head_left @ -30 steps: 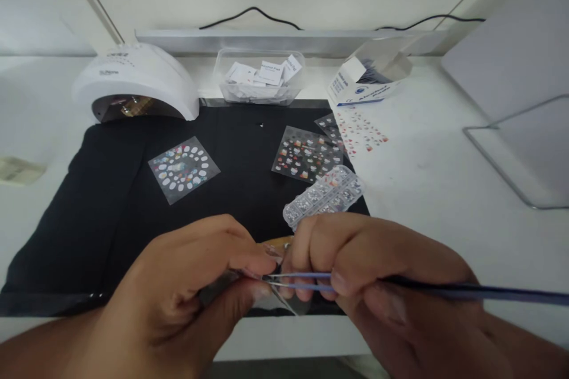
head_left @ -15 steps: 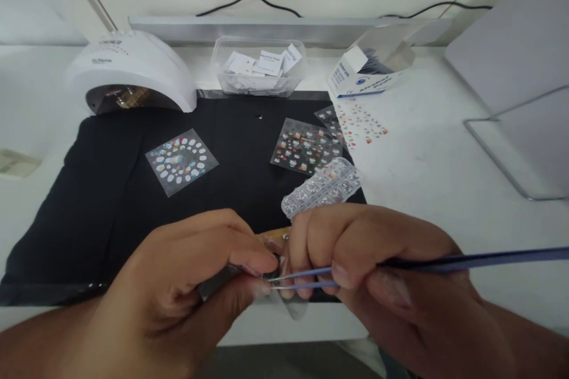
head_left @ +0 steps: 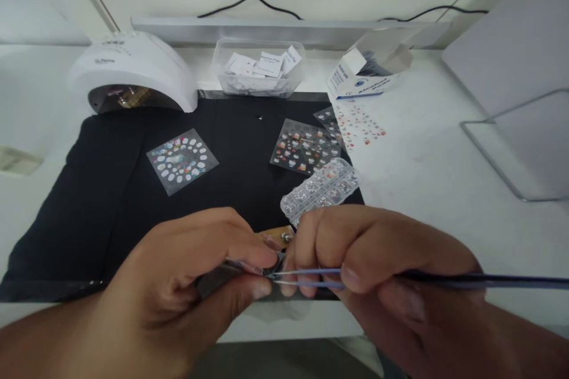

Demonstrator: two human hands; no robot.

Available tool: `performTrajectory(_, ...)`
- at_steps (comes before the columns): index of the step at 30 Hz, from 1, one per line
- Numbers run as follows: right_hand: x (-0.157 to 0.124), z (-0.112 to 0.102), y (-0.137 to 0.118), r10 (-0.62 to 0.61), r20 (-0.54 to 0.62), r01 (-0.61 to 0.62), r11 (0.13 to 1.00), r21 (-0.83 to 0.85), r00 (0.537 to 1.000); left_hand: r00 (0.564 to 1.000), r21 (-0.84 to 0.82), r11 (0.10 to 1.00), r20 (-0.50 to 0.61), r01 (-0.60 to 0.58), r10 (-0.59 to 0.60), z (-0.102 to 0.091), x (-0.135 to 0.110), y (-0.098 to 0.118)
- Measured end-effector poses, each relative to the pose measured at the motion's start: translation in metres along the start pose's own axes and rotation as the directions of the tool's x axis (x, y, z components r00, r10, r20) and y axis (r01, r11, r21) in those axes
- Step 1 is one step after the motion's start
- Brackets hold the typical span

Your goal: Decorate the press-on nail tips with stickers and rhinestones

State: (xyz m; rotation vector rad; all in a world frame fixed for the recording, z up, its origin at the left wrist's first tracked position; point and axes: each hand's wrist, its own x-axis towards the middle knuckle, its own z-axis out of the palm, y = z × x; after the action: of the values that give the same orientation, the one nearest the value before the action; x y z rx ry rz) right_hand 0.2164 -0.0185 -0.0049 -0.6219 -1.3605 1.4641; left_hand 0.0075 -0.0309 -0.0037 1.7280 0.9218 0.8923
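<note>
My left hand (head_left: 186, 278) is closed in a pinch, thumb against forefinger, on a thin clear plastic sheet (head_left: 214, 279) that is mostly hidden by the fingers. My right hand (head_left: 391, 254) is closed round purple tweezers (head_left: 511, 282). Their pale tips reach the sheet's edge at my left thumb and forefinger; whether they grip anything is too small to tell. Just behind the fingertips is a gold-brown piece (head_left: 273, 237) with a small shiny metal knob, partly covered by my hands. Beyond my right knuckles lies a clear compartment case (head_left: 317, 189) of tiny shiny stones.
A black mat (head_left: 111, 189) covers the white table. On it lie a sticker sheet with white ovals (head_left: 182, 161) and a patterned sticker sheet (head_left: 302, 145). Behind stand a white dome lamp (head_left: 137, 65), a clear tub (head_left: 260, 84) of alcohol pads and an opened alcohol-pad box (head_left: 362, 80).
My right hand has shifted slightly right, and the tweezers' rear end has dropped so they lie nearly level. More of the gold-brown piece shows. My left hand has barely moved.
</note>
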Motion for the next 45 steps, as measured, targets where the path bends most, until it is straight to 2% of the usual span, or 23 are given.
performTrajectory(7, -0.003, 0.001, 0.002, -0.007, -0.015, 0.007, 1.0, -0.005, 1.0, 0.999, -0.023, 0.999, 0.017, 0.041, -0.041, -0.001, -0.001, 0.001)
performTrajectory(13, -0.003, 0.006, -0.001, -0.069, -0.067, 0.064, 0.996, -0.063, 0.995, 1.0, -0.053, 0.998, 0.013, 0.021, -0.02, 0.0, 0.0, 0.001)
performTrajectory(18, 0.0, 0.002, 0.006, -0.151, 0.039, 0.153, 0.988, -0.027, 0.988, 1.0, -0.034, 0.999, 0.013, 0.008, -0.007, 0.0, 0.0, -0.001)
performTrajectory(19, 0.0, 0.001, 0.006, -0.12, 0.048, 0.122, 0.992, -0.033, 0.992, 1.0, -0.028, 1.0, 0.007, 0.007, -0.006, 0.0, -0.001, -0.001)
performTrajectory(23, -0.003, 0.003, 0.002, -0.03, -0.038, 0.028, 0.999, -0.044, 0.999, 1.0, -0.024, 1.0, -0.008, 0.006, -0.006, -0.001, -0.003, -0.002)
performTrajectory(35, -0.003, 0.014, -0.001, -0.18, -0.129, 0.162, 0.977, -0.136, 0.975, 0.998, -0.066, 0.996, 0.003, 0.057, -0.057, 0.001, -0.004, -0.002)
performTrajectory(45, -0.005, 0.018, -0.001, -0.198, -0.141, 0.173, 0.969, -0.174, 0.97, 0.995, -0.097, 0.99, 0.003, 0.104, -0.104, 0.001, -0.007, -0.004)
